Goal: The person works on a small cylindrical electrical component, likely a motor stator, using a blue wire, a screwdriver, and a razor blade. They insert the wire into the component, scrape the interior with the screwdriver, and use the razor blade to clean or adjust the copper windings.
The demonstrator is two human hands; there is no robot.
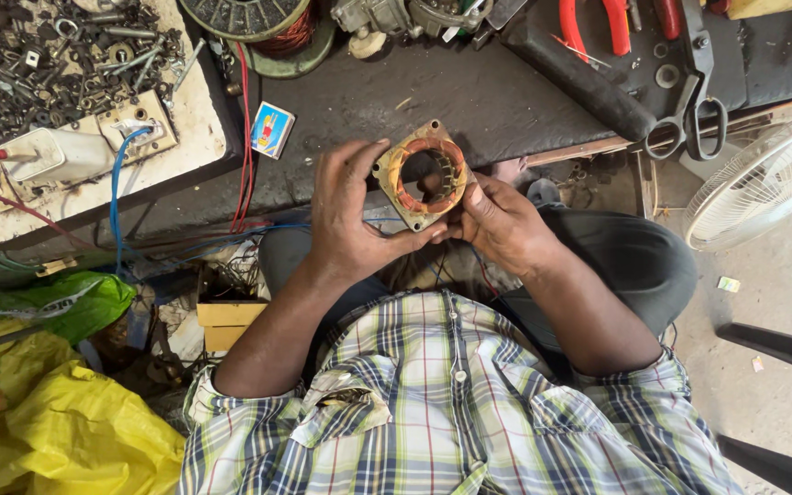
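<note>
The stator (422,174) is dull, rusty metal wound with glossy copper wire. At twelve o'clock the bench (469,101) is matt, grimy and dark. At eight o'clock yellow bags (66,431) look like shiny crinkled plastic.

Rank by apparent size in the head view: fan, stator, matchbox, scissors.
Largest to smallest:
1. fan, though cut off by the frame
2. scissors
3. stator, held nearer the camera, so unsure against the scissors
4. matchbox
</note>
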